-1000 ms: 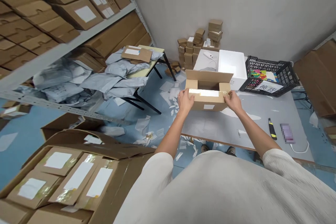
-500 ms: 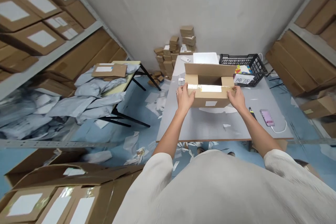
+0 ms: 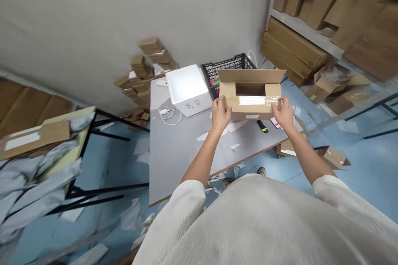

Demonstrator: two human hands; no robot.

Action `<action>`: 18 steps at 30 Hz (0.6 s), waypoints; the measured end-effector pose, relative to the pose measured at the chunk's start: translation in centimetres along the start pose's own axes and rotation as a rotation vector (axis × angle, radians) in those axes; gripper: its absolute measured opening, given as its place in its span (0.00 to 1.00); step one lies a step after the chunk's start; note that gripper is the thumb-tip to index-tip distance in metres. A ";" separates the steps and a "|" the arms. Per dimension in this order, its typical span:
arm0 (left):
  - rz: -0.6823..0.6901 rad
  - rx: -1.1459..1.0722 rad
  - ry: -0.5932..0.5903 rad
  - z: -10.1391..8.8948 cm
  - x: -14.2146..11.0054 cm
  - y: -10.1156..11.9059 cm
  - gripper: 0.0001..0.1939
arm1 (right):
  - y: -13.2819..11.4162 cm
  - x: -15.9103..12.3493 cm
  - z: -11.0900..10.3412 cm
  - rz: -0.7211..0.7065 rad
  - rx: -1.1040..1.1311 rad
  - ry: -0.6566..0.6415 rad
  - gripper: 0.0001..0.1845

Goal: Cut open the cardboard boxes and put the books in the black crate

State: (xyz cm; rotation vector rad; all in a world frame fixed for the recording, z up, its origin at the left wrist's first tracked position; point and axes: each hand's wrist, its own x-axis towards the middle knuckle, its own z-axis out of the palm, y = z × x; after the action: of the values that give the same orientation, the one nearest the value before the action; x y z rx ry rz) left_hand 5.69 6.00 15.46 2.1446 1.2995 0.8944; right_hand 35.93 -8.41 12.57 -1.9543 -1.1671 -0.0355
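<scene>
An open cardboard box is held up in front of me over the right part of the grey table. Its far flap stands upright, and the near flap carries a white label and shiny tape. My left hand is closed on the box's left near corner, thumb on the front. At the right near corner my right hand grips it the same way. The box's inside is dark, and I see nothing in it. Just below the box lie a black and yellow cutter and a pink phone, partly covered.
A white bin and a black crate stand at the table's back. Small boxes are piled by the wall. Grey parcels cover a side table at left. Shelves of cartons and open boxes on the floor are at right.
My view has swung to the right, with the box still in both hands. The box now hangs nearer the table's right end, and the right-hand shelves show more.
</scene>
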 end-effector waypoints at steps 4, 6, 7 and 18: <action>0.115 -0.082 -0.070 6.2 1.7 3.8 0.34 | 5.4 0.2 -4.6 0.038 -0.062 0.114 0.23; 0.147 -0.114 -0.111 9.3 2.4 5.9 0.35 | 7.9 0.0 -6.9 0.052 -0.094 0.146 0.22; 0.159 -0.130 -0.134 10.9 2.6 6.9 0.36 | 9.0 -0.2 -8.1 0.058 -0.112 0.157 0.21; 0.346 -0.284 -0.478 28.7 4.3 18.8 0.41 | 20.0 -6.6 -19.6 0.352 -0.268 0.314 0.23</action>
State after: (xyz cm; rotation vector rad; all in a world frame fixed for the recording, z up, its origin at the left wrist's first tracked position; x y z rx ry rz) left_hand 39.32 -0.21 10.12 2.1984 0.5462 0.5897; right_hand 54.17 -30.47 9.79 -2.2654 -0.6296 -0.3149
